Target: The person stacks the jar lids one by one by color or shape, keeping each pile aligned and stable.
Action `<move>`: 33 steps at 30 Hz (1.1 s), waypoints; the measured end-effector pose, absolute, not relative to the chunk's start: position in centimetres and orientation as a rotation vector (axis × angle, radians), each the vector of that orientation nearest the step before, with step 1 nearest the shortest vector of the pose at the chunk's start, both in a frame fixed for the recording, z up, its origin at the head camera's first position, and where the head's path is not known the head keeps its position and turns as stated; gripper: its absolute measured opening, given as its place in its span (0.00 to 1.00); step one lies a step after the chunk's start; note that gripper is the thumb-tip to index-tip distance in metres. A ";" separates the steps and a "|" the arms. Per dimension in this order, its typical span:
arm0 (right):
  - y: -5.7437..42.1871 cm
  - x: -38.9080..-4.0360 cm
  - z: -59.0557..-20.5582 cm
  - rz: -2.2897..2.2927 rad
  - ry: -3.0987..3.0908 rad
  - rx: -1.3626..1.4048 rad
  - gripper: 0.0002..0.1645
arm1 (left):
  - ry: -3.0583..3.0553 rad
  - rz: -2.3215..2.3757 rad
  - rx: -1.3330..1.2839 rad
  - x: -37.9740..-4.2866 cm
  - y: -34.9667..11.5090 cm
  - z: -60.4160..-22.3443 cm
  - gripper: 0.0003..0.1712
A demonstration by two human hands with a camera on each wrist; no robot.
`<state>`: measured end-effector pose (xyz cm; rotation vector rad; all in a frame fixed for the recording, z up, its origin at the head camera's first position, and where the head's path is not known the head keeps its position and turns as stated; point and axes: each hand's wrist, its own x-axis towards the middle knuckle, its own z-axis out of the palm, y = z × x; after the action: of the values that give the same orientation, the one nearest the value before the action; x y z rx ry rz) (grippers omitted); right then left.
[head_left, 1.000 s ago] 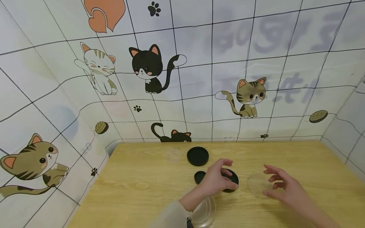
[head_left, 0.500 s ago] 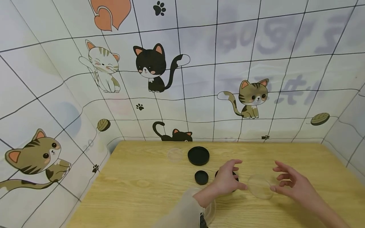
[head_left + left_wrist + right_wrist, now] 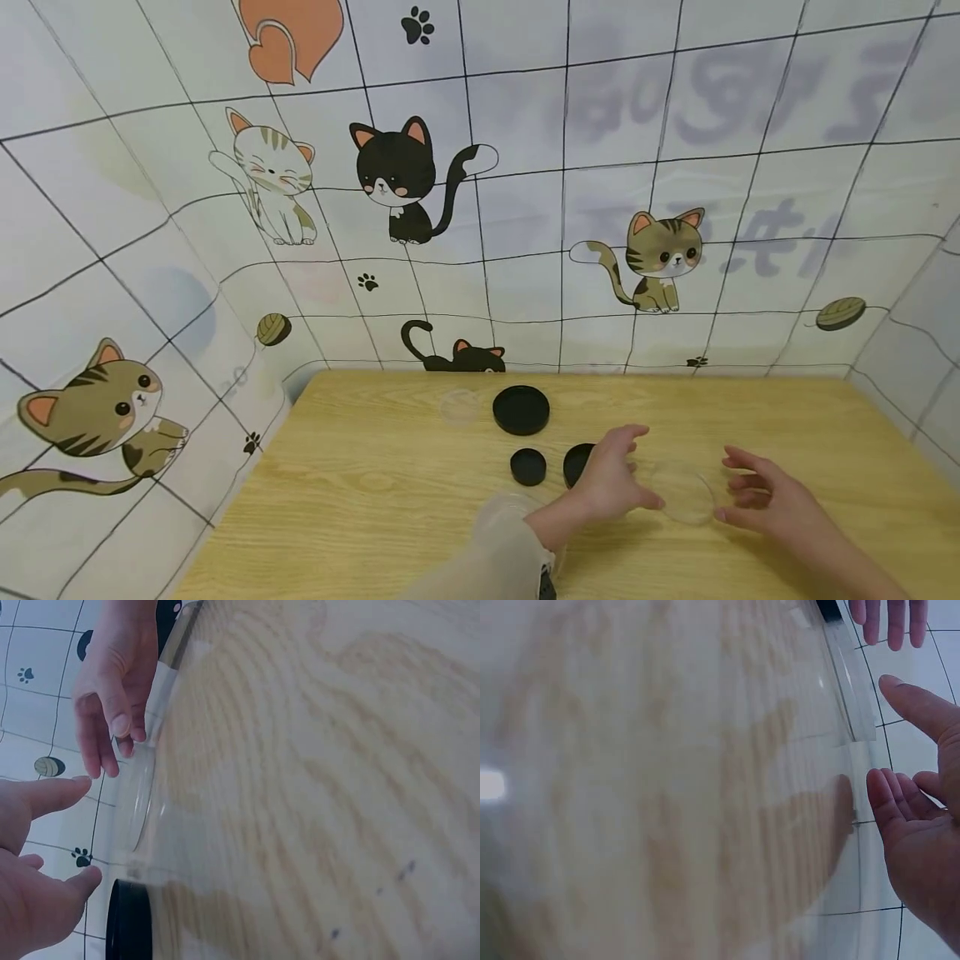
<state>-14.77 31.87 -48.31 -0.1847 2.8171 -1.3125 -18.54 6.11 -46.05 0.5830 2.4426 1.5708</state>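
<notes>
Wooden tabletop point(image 3: 360, 500); clear dish point(image 3: 684, 493) on it is flanked by left hand point(image 3: 609, 482) and right hand point(image 3: 772, 498), fingers relaxed, nothing gripped; if faint rim is misjudged, dish could be skidded by uneven contact.

Head view: diffuse brightness covered the tabletop point(image 3: 337, 500) | faint shadow point(image 3: 738, 562) fell below the right hand point(image 3: 776, 504), toward the near side | transparent disc point(image 3: 681, 494) looked washed out | wrist views: ran dimmer, bluish, wood grain blurred | right wrist: white glare point(image 3: 491, 785) sat well in from the tabletop's visible edge
</notes>
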 end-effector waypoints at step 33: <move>31.5 -14.5 -50.0 -1.441 2.894 -0.375 0.48 | 2.500 1.545 0.412 -17.0 9.2 -47.4 0.50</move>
<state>-14.50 31.49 -50.00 -0.3746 2.8938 -1.4405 -17.00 9.19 -47.39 0.4123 2.5001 1.5453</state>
